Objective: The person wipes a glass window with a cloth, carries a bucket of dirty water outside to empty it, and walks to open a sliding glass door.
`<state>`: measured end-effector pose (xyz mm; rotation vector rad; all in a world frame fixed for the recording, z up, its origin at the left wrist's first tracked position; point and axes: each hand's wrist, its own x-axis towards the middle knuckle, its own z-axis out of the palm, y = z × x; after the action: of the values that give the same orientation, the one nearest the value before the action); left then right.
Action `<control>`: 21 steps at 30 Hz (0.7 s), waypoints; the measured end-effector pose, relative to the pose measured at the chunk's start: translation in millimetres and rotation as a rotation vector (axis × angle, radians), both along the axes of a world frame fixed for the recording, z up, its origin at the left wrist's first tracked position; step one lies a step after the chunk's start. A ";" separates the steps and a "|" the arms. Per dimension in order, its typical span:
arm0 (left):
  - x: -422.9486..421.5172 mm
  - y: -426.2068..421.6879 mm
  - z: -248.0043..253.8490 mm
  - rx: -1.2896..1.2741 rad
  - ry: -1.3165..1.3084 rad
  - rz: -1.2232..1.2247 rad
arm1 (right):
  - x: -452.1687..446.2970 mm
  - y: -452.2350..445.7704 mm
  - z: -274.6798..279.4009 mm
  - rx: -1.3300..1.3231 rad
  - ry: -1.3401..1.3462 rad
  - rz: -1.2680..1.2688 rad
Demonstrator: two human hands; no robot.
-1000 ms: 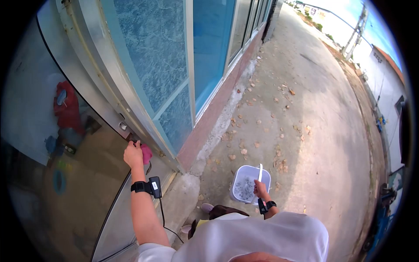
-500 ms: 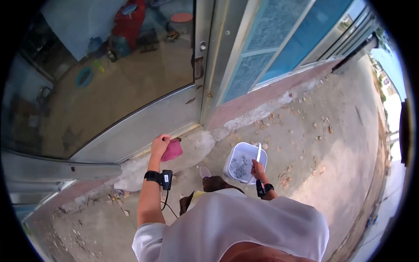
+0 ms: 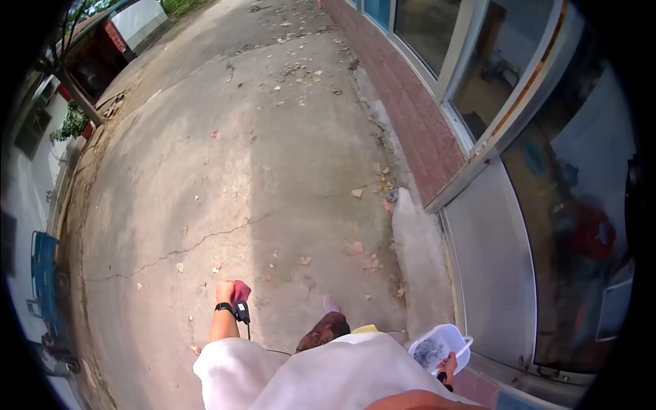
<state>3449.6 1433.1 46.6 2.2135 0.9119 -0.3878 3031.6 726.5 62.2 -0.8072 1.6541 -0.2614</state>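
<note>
The left hand (image 3: 224, 292) is closed tight on a pink cloth (image 3: 242, 290), out over the ground (image 3: 205, 321). The right hand (image 3: 448, 364) is wrapped around the handle (image 3: 467, 345) of a white bucket (image 3: 451, 333), near the door (image 3: 492, 246). Grey bubbles (image 3: 429, 351) show inside the bucket. Dry leaves (image 3: 354, 248) lie in front of a shoe (image 3: 332, 304).

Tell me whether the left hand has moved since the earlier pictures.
Yes. The left hand, gripping the pink cloth, has moved away from the door and out over the concrete.
</note>
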 end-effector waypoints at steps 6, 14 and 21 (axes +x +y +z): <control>-59.2 162.9 6.8 -0.341 -0.148 0.438 | 257.2 70.0 20.5 0.018 -0.004 0.295; 29.9 122.8 18.7 -0.534 -0.182 0.464 | 524.0 140.4 22.4 0.043 -0.175 0.711; 203.9 150.5 95.7 -0.686 -0.203 0.350 | 805.9 348.5 58.1 0.121 -0.272 1.130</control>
<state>3653.5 1583.6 142.4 1.4101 0.8692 -0.2512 3837.5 1075.0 120.3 -1.4019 0.7633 0.4982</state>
